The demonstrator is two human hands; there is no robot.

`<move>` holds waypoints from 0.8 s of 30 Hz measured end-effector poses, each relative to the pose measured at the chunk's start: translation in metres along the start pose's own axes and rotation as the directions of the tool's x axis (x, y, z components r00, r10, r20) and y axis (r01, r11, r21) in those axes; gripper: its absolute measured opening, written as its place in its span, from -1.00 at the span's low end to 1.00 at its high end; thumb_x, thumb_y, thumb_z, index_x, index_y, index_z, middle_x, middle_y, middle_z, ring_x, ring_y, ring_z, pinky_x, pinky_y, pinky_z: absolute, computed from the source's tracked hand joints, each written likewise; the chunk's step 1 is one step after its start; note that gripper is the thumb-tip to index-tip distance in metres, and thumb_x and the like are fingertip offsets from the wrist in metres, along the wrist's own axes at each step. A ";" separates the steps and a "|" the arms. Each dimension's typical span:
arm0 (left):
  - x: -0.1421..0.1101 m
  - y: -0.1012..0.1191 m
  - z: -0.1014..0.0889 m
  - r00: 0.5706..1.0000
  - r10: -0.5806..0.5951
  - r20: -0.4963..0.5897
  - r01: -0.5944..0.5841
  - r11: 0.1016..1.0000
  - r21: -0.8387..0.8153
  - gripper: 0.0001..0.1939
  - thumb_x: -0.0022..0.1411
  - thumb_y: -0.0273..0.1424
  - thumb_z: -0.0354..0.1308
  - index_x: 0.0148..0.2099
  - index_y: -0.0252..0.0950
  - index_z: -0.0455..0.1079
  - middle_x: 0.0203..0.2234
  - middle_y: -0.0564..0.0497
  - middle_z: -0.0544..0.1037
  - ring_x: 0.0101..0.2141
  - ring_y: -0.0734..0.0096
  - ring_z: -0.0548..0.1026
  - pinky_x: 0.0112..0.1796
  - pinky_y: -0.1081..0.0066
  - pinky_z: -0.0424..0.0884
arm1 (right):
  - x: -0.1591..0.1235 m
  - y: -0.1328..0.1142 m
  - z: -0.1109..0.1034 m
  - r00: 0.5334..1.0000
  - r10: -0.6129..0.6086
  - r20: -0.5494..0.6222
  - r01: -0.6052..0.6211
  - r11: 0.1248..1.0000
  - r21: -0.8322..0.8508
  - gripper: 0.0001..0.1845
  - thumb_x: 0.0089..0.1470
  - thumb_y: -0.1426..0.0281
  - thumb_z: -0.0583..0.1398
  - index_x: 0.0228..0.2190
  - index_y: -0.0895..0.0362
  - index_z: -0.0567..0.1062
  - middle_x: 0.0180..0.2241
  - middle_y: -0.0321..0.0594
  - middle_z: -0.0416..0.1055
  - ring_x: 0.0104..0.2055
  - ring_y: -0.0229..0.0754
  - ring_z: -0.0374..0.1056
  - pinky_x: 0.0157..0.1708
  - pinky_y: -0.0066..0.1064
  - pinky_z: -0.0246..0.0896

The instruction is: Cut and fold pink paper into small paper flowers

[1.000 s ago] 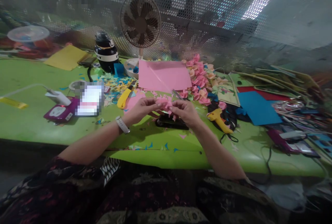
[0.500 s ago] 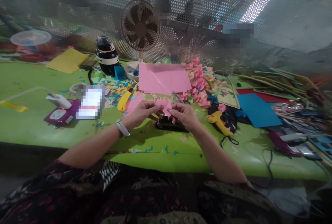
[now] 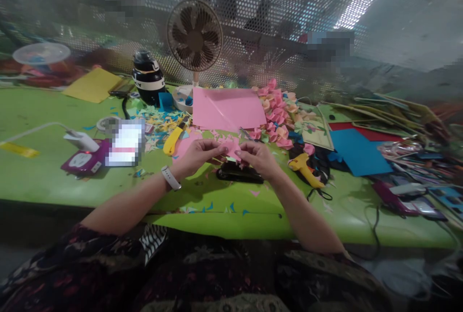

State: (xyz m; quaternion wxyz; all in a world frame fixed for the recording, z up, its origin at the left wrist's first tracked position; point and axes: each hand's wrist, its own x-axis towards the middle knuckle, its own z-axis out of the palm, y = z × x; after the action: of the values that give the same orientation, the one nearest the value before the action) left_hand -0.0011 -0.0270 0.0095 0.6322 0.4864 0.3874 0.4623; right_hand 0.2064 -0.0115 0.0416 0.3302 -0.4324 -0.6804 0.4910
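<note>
My left hand and right hand pinch the small pink paper piece between them, above the black elongated object on the green counter; I can't tell its long axis or pointing direction.

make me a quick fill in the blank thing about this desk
The left hand and right hand hold ____ paper.
The strap on the left arm is ____.
The near sheet, overlapping the red sheet, is ____.

Missing words: pink; white; blue.
</note>
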 end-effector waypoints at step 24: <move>0.006 0.005 -0.017 0.988 -0.055 0.143 0.035 0.990 0.139 -0.75 -0.01 -0.30 0.46 -0.33 -0.34 0.54 -0.43 0.02 0.62 -0.43 0.52 0.57 -0.30 0.45 0.55 | 0.001 -0.001 -0.001 0.986 0.043 0.163 -0.050 0.998 0.040 -0.66 -0.05 0.13 0.37 -0.45 0.14 0.47 -0.58 -0.36 0.45 -0.62 -0.39 0.28 -0.59 -0.49 0.20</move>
State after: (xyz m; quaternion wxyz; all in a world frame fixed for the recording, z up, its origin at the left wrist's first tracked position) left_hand -0.0166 -0.0164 0.0103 0.6347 0.5522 0.3814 0.3832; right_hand 0.2063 -0.0103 0.0424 0.2715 -0.3994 -0.6838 0.5470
